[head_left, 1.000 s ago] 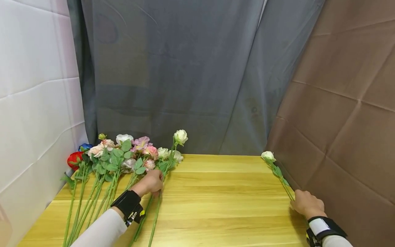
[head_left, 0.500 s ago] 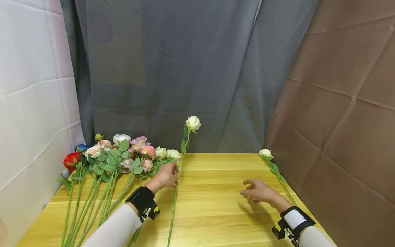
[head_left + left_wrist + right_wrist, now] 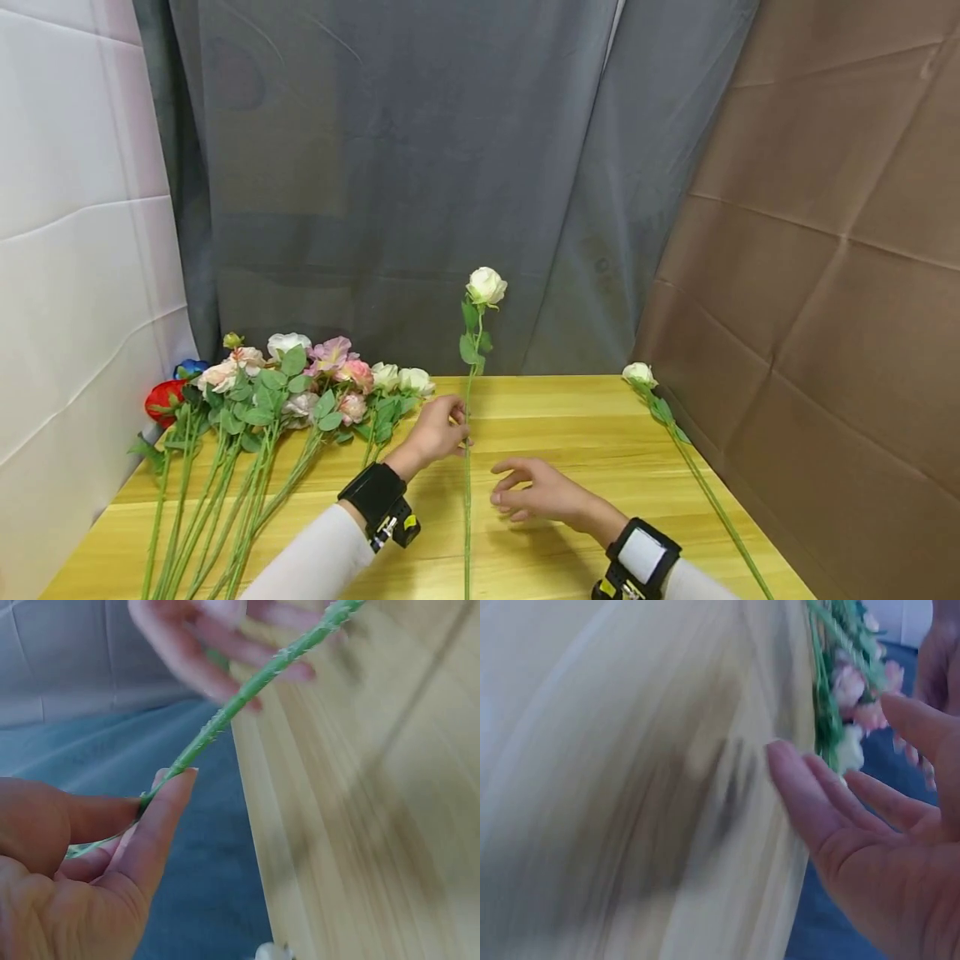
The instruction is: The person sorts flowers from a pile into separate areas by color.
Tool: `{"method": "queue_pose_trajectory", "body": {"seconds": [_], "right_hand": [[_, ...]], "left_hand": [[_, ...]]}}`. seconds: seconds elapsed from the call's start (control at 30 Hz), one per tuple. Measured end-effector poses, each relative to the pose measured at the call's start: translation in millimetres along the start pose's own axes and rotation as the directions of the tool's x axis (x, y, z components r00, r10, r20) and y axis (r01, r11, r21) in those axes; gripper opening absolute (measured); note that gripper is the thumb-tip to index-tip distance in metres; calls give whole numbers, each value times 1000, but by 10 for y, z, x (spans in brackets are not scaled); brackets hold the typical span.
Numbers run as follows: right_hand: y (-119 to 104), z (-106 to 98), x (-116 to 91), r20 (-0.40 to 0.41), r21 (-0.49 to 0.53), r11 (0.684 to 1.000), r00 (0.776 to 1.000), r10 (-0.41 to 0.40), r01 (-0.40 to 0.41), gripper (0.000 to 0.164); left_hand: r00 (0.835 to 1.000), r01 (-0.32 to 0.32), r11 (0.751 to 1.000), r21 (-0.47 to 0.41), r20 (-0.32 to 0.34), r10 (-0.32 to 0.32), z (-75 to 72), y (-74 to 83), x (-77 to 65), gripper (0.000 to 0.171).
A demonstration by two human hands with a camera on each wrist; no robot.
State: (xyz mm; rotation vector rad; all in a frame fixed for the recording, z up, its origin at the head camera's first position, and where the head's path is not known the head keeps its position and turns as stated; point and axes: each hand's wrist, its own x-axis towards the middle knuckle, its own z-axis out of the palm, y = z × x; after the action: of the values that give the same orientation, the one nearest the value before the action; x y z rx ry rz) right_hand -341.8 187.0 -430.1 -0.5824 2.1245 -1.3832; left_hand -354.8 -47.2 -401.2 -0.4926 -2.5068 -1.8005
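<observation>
Now left hand (image 3: 437,431) pinches rose stem (image 3: 467,467) upright (mid-table), right hand (image 3: 534,493) beside

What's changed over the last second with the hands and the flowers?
The left hand lifted the white rose out of the flower pile, toward table centre. The right hand released the rose by the brown wall and moved toward the lifted stem. Pile unchanged.

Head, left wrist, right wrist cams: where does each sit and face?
Head: on the head, facing forward-down at the wooden table; both forearms show.
Left wrist: behind the left hand, whose fingers pinch the white rose's stem.
Right wrist: behind the open right hand, facing the flower pile.
Shared: head and left wrist both show that pinch.
</observation>
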Motion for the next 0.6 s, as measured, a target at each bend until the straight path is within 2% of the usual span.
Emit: {"method": "queue_pose_trajectory", "body": {"seconds": [0.13,0.2,0.43,0.6], "right_hand": [[-61,171,82,-23,111,994,999,-23,26,51],[-80,237,108,-44,135,990,998,-41,47,43],[-78,300,134,-88,100,989,991,-99,108,17],[-65,257,120,-82,95,988,990,-116,124,12]], "left_hand": [[1000,-13,999,-48,8,13,107,24,31,14],[1000,-13,997,-73,11,14,144,25,38,14],[1000,-14,993,-113,23,16,217,-13,67,15],[998,-33,994,-106,48,39,231,-13,77,18]]}}
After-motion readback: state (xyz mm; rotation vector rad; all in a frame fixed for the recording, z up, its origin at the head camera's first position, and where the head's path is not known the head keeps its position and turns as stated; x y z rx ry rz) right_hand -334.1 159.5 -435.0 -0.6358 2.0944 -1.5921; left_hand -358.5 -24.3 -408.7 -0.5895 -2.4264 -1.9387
